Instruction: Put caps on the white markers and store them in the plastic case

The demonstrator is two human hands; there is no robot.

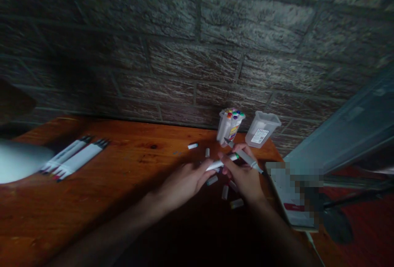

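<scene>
Both hands were at work just right of frame centre, over a wooden table (pixel 129 148). The left hand (pixel 187 179) was closed on a white marker (pixel 217 163), gripping it near its lower-left end; the marker's green end pointed to the right. The right hand (pixel 246 179) had its thumb at that same marker, toward the green end, and also held a grey marker (pixel 246 158) slanted across its fingers, dark pointed tip to the upper left. Exact finger contact on the far side could not be told.

Small pale caps lay scattered around the hands: one white cap (pixel 193 146) up and left of them, others below, including a yellow-edged cap (pixel 237 204).

Behind, right of centre, stood a marker tub (pixel 224 129) with coloured ends showing at its top; just beside it, a translucent container (pixel 271 125) with a white label. Left of frame: two slanted groups of white pens (pixel 78 159), side by side. A stone-block wall (pixel 172 62) filled the upper frame.
</scene>
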